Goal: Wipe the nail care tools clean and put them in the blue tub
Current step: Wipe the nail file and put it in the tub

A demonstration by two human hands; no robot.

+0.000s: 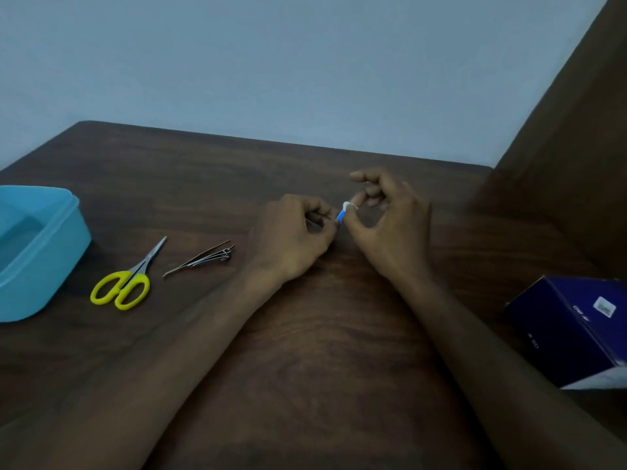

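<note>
Both hands meet over the middle of the dark wooden table (305,334). My left hand (291,239) and my right hand (386,225) pinch a small blue-and-white tool (342,213) between their fingertips; most of it is hidden by the fingers. To the left lie yellow-handled scissors (125,283) and a thin metal nail tool (200,259), flat on the table. The open blue tub (57,252) stands at the left edge, beside the scissors.
A dark blue cardboard box (573,330) lies at the right edge of the table. A brown wooden panel (576,130) rises at the right. A pale wall runs behind the table's far edge.
</note>
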